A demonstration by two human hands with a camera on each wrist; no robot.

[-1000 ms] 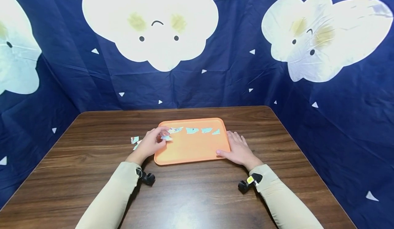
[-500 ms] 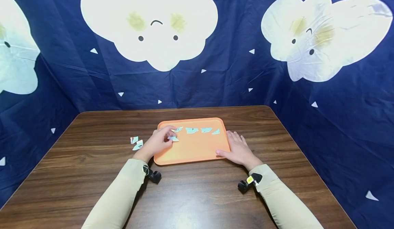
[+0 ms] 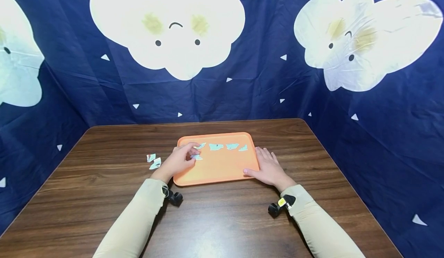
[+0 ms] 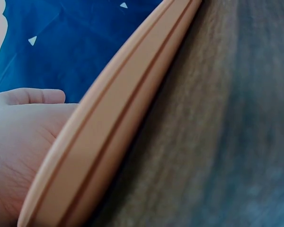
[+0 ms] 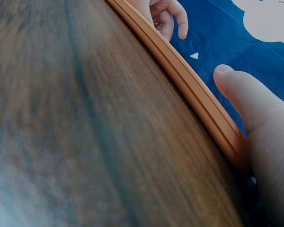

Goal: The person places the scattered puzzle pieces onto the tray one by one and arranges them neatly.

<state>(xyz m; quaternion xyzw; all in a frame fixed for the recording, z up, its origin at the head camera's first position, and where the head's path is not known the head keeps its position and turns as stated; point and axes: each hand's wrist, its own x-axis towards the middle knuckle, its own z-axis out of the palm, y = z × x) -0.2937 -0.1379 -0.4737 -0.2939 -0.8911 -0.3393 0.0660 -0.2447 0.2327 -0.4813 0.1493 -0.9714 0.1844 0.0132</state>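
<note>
On the orange tray (image 3: 218, 167) my left hand (image 3: 178, 161) reaches over the left end. Its bent fingers and thumb pinch a torn piece of pale blue paper (image 3: 197, 157), low over the tray floor; whether the paper lies flat is hard to tell. Just behind the fingers is another torn paper piece (image 3: 201, 146), partly covered by them. My right hand (image 3: 270, 168) rests at the tray's right end with fingers extended along the outside and the thumb (image 5: 239, 90) at the near corner. In the left wrist view, the tray wall (image 4: 104, 123) hides the left fingertips.
Along the tray's back lie more torn pieces, a wide scrap (image 3: 216, 147), a second scrap (image 3: 232, 146) and a small triangular scrap (image 3: 243, 148). Left of the tray, two scraps (image 3: 151, 157) lie on the wooden table (image 3: 215, 219). A blue cloth (image 3: 263, 96) stands behind.
My left hand has shifted right over the tray with the paper piece, then stayed nearly still over the last half second. The right hand and tray have held their place.
</note>
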